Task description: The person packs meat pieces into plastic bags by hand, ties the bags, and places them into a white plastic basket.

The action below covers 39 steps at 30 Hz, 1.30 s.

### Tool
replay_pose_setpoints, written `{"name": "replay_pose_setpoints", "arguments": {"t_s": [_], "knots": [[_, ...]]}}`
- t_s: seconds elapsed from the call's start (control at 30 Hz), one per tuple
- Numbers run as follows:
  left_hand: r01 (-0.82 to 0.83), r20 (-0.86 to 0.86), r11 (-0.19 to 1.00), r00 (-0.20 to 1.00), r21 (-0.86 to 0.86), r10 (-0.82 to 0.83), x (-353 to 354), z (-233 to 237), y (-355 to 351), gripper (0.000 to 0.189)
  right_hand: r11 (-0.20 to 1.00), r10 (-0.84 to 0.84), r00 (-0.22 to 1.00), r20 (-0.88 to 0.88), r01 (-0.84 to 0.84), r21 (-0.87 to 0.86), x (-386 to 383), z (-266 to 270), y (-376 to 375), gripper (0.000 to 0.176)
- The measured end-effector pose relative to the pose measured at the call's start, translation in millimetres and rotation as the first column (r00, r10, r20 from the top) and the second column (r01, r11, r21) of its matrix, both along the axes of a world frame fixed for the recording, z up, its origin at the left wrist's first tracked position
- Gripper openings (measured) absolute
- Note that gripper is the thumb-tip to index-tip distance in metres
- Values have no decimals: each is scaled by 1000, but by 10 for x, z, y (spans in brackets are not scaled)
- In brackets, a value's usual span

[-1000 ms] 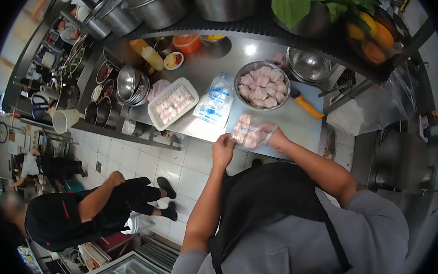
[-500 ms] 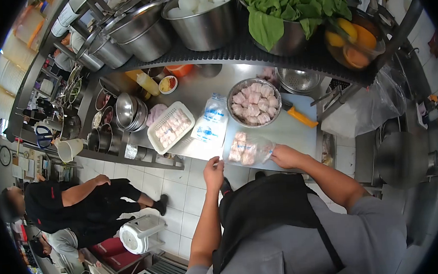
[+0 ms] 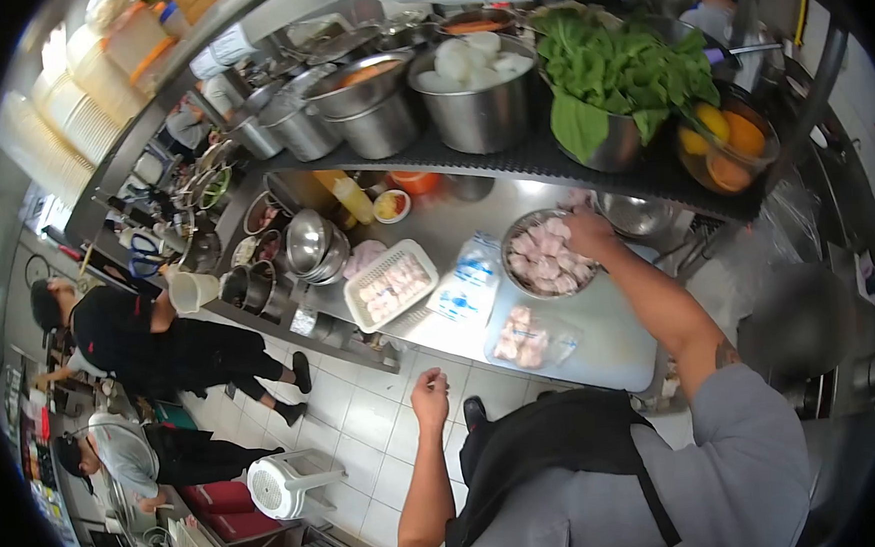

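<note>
My right hand reaches over the right rim of a metal bowl filled with pale pink chunks of raw meat. Its fingertips are down among the pieces at the rim, and what they grip is hidden. On the pale cutting board lies a clear plastic bag with several meat chunks inside. Off the counter's front edge, my left hand hangs above the floor, fingers curled, with nothing visible in them. A stack of printed plastic bags lies left of the bowl.
A white basket of wrapped meat and stacked metal bowls stand to the left. Overhead, a shelf carries pots and leafy greens. Two co-workers are at the left, near a white stool.
My right hand has let go of the clear bag and moved up to the meat bowl. My left hand has drawn away from the bag. The camera view has shifted.
</note>
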<state>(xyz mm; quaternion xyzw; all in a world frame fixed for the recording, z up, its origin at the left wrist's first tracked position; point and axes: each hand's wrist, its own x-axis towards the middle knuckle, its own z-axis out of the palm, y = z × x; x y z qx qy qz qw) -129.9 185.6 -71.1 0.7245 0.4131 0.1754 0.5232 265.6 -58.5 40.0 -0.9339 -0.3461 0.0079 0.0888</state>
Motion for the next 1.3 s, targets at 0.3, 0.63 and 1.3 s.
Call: {"name": "replay_pose_setpoints", "arguments": {"t_s": [0.3,0.63,1.3], "knots": [[-90,-57,993,995,-76,86,-536,-180,-140,27,977,130,991,38,-122,-178,54,35,95,37],[-87,62,994,994,-72,91,-386,67,-194,20,982,-37,996,-77,51,184,289,-141,0,30],[515,486,436,854,-738,-186,1725,1185,-1131,27,580,463,738,-491,167,798,-1271,228,-435,44]]}}
